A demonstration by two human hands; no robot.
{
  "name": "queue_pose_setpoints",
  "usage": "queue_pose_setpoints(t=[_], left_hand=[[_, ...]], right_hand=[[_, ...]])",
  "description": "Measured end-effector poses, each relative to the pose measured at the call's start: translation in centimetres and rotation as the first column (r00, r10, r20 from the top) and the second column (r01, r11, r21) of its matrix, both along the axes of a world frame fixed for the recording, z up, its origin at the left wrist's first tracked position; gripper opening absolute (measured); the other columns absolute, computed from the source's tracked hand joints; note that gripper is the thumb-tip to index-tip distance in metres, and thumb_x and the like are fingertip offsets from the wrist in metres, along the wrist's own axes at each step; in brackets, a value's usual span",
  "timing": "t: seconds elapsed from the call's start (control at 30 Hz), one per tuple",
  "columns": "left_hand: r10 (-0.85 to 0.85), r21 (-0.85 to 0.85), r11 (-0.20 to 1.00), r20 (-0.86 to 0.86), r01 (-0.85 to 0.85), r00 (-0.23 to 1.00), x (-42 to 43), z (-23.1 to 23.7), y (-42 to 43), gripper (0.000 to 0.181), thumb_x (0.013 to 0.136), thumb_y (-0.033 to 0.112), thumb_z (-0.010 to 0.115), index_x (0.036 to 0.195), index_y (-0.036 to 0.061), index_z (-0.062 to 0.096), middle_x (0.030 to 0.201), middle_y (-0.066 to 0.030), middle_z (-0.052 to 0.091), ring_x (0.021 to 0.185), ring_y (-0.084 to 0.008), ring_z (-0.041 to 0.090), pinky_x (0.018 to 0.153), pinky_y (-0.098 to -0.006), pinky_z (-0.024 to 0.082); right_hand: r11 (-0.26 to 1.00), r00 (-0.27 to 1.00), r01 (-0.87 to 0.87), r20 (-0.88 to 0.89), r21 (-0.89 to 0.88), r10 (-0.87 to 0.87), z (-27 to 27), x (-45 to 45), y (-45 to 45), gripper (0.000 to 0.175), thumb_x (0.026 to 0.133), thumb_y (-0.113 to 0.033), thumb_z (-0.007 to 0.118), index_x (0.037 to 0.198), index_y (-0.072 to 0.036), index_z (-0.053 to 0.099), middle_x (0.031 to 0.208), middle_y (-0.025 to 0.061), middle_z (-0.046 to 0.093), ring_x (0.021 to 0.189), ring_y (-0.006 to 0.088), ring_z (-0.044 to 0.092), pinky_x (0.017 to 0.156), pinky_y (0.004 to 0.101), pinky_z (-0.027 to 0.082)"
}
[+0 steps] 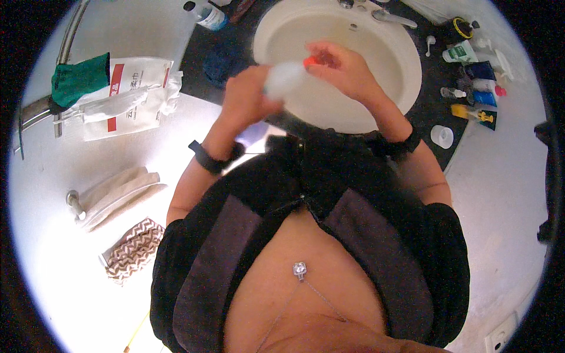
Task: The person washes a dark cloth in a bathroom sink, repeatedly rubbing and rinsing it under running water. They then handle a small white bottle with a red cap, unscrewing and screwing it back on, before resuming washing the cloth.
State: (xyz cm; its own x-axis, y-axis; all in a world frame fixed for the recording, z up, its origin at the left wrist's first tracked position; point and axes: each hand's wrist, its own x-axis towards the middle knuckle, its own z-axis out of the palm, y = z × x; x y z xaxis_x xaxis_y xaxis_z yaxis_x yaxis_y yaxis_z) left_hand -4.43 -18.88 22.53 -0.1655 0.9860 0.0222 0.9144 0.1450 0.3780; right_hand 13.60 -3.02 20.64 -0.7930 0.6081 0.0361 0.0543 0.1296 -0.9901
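Note:
My left hand grips a white bottle-like object, blurred by motion, which extends to the right over the near part of the sink. Close to its far end, my right hand has thumb and fingers curled around a small bright red piece, perhaps a cap. Whether the red piece touches the white object cannot be made out. Beneath both hands lies an oval cream washbasin set in a dark countertop. A black band circles each wrist.
Several tubes and small bottles, including a white-green tube, line the counter's right side near a white cup-like container. The faucet handle is at the back. A clear bottle, dark cloth and green cloth are left.

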Motion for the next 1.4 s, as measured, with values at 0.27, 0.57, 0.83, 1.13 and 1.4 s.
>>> queue_pose_setpoints(t=[0.27, 0.57, 0.83, 1.13, 1.4], left_hand=[[0.0, 0.016, 1.0, 0.029, -0.001, 1.0, 0.0, -0.3, -0.2, 0.054, 0.062, 0.029, 0.078, 0.108, 0.009, 0.059, 0.102, -0.0134, 0.064, 0.094, -0.033, 0.062, 0.078, -0.0424, 0.051], [0.044, -0.054, 0.998, 0.014, -0.043, 0.999, -0.3, -0.4, -0.2, 0.058, 0.06, 0.029, 0.079, 0.111, 0.0094, 0.058, 0.107, -0.0127, 0.063, 0.096, -0.0333, 0.062, 0.08, -0.0429, 0.051], [0.04, -0.08, 0.996, 0.047, -0.036, 0.998, -0.3, 0.3, 0.0, 0.062, 0.059, 0.029, 0.081, 0.112, 0.0077, 0.058, 0.108, -0.0133, 0.063, 0.098, -0.033, 0.062, 0.082, -0.0427, 0.05], [0.002, 0.008, 1.0, 0.071, -0.002, 0.998, -0.3, 0.2, -0.2, 0.063, 0.057, 0.027, 0.083, 0.11, 0.0061, 0.058, 0.105, -0.0147, 0.063, 0.096, -0.0341, 0.062, 0.081, -0.0417, 0.051], [0.018, -0.051, 0.999, -0.003, -0.018, 1.0, -0.1, 0.7, -0.3, 0.055, 0.058, 0.025, 0.079, 0.106, 0.0077, 0.058, 0.1, -0.014, 0.062, 0.091, -0.0337, 0.061, 0.077, -0.0431, 0.05]], right_hand=[[0.972, 0.995, -0.103, -0.027, -0.213, 0.1, -1.5, 0.2, 0.3, 0.022, 0.081, -0.008, 0.069, 0.103, -0.006, 0.067, 0.095, 0.0043, 0.066, 0.086, 0.011, 0.063, 0.08, 0.0246, 0.051], [0.964, 0.973, -0.086, -0.23, -0.25, 0.027, -1.7, 1.0, 1.9, 0.025, 0.083, -0.001, 0.064, 0.108, -0.004, 0.062, 0.106, 0.0035, 0.064, 0.098, 0.0124, 0.061, 0.088, 0.0274, 0.05], [0.918, 0.982, -0.081, -0.186, -0.389, 0.008, -0.9, 1.5, 1.6, 0.034, 0.087, -0.004, 0.063, 0.12, -0.004, 0.058, 0.109, 0.0033, 0.063, 0.101, 0.0122, 0.059, 0.09, 0.0256, 0.047], [0.9, 0.967, -0.135, -0.254, -0.415, 0.028, -2.2, 1.7, 1.6, 0.032, 0.087, -0.001, 0.061, 0.118, -0.004, 0.057, 0.111, 0.0033, 0.061, 0.104, 0.0126, 0.058, 0.093, 0.0257, 0.045], [0.929, 0.983, -0.146, -0.155, -0.339, 0.097, -3.4, 1.6, 0.5, 0.035, 0.087, 0.0, 0.06, 0.121, -0.003, 0.055, 0.111, 0.0051, 0.062, 0.101, 0.0129, 0.06, 0.091, 0.0259, 0.048]])
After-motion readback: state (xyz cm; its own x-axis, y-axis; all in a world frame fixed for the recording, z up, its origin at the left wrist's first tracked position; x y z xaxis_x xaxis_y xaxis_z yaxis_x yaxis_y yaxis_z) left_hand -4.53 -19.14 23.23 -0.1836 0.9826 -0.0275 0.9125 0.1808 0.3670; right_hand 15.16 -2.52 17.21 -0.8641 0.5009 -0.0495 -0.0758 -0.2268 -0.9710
